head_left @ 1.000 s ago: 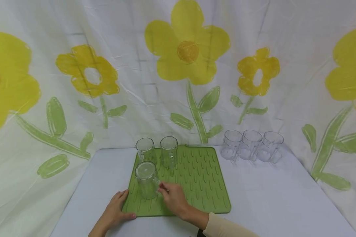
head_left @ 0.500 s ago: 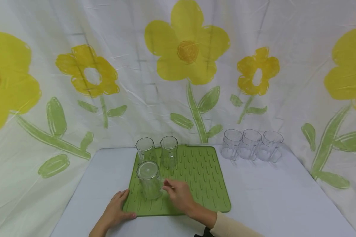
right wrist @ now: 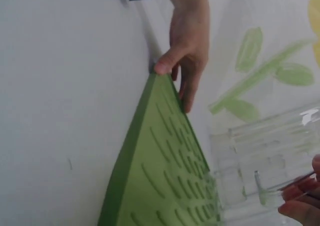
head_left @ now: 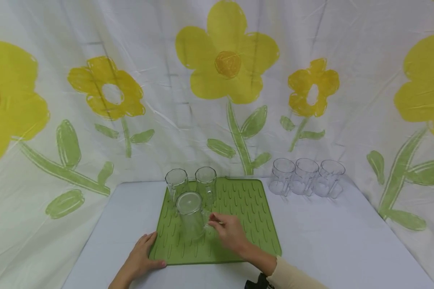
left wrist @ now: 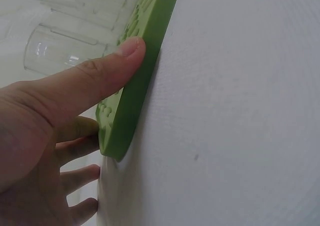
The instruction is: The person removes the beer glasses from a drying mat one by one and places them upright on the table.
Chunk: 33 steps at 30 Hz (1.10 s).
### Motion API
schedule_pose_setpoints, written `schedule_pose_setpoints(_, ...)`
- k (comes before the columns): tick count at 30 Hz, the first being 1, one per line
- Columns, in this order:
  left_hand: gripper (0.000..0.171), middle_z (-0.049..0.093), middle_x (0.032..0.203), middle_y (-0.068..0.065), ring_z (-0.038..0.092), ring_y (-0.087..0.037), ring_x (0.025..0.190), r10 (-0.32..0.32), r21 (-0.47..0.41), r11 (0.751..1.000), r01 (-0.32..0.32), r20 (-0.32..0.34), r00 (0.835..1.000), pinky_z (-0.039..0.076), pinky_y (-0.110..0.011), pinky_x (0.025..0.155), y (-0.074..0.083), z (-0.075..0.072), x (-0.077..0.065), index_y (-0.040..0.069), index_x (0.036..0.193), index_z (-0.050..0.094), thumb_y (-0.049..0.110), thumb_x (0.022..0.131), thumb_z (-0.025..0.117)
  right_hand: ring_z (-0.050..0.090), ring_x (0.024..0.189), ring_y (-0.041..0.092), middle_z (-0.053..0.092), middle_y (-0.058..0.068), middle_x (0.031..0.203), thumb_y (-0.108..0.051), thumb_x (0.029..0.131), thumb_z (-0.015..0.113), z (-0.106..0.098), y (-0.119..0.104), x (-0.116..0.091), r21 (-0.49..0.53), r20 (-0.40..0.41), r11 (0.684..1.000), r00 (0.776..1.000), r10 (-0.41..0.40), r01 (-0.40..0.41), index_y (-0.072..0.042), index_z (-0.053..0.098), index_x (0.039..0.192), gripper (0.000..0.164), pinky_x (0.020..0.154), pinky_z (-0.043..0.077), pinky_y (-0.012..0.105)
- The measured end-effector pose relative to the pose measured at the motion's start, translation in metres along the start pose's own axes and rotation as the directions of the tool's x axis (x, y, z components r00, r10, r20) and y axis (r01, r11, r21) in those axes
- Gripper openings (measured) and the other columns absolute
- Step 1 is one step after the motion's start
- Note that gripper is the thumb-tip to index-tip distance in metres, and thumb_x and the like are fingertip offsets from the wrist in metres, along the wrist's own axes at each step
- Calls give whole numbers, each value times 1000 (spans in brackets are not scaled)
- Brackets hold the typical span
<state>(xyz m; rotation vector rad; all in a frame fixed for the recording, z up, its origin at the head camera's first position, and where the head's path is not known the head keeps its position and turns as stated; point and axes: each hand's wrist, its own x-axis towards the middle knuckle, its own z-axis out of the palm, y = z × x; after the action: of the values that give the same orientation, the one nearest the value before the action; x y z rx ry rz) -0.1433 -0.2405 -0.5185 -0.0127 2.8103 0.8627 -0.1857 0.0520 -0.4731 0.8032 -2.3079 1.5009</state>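
Head view: one clear glass mug (head_left: 190, 220), base up, slightly tilted, over the left half of a green ridged mat (head_left: 244, 216); whether its rim touches the ridges cannot be told. Right hand (head_left: 229, 233): thumb and fingers pinching the mug's handle from the side. Left hand (head_left: 141, 255): grasping nothing, fingers extended, thumb against the front edge and fingertips by the left edge at the mat's near left corner. Behind the mug, on the mat: a left rear mug (head_left: 176, 180) and a right rear mug (head_left: 205, 180), side by side; the left one is partly covered by the held mug, contact not readable. On the white surface (head_left: 347, 241), beyond the mat's right edge: a row of three mugs (head_left: 306, 176), upright. Hazards, by judgement: a pinch at the handle alone could let the glass pivot or slip; too far a backward swing could knock the rear pair; a rim lowered unevenly onto ridges could rock; the mat could skid should the bracing thumb lift.
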Motion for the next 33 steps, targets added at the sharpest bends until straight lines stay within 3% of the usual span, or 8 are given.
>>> schedule_pose_setpoints(7,113,38,148,-32,24,-55,139,-13,9,1000,13,7,1000,27,-68,111,0,1,1,-7,146,35,41,60,89,72,76,20,73,13,81,0,88,66,-17,1,3,14,-8,1000,1000,-19,19,2,70,87,4,65,59,19)
schedule_pose_setpoints(15,114,37,149,-30,22,-55,140,-28,-3,1000,29,10,1000,26,-68,112,-1,2,2,-6,147,34,42,59,90,71,75,26,74,14,81,3,87,67,-42,1,9,30,-61,999,998,-33,35,3,71,87,4,61,59,22)
schedule_pose_setpoints(26,115,37,149,-30,22,-54,141,-37,2,999,37,11,999,26,-68,112,0,1,3,-5,147,34,42,59,90,72,76,22,74,12,82,-1,85,69,-79,-4,11,-49,-122,999,993,11,-17,1,74,90,7,64,60,22)
schedule_pose_setpoints(33,114,36,149,-30,22,-54,141,-34,4,999,34,8,999,26,-68,112,1,2,2,-6,147,34,41,59,90,72,74,15,75,7,81,-2,84,71,-99,0,9,-137,-135,991,991,-17,-1,-4,74,90,7,63,60,20)
